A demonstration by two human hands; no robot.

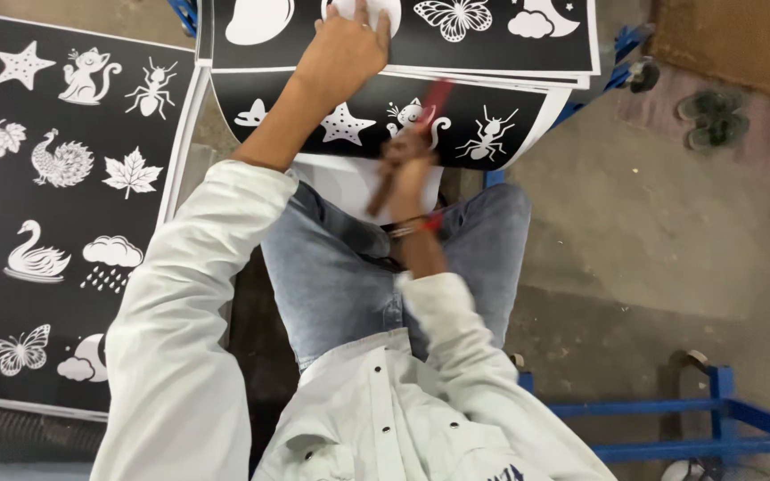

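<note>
Overhead, looking down on a seated person in a pale shirt and jeans. Left hand lies flat, fingers spread, pressing on the top sheet of a stack of black sheets printed with white cut-out shapes. The stack sits on the surface ahead of the knees; one black sheet curls down over its front edge toward the lap. Right hand is blurred, closed around a red-handled tool whose tip lies against that curled sheet, near the cat and star shapes. A larger printed sheet lies to the left. Blue metal frame stands on the concrete floor.
</note>
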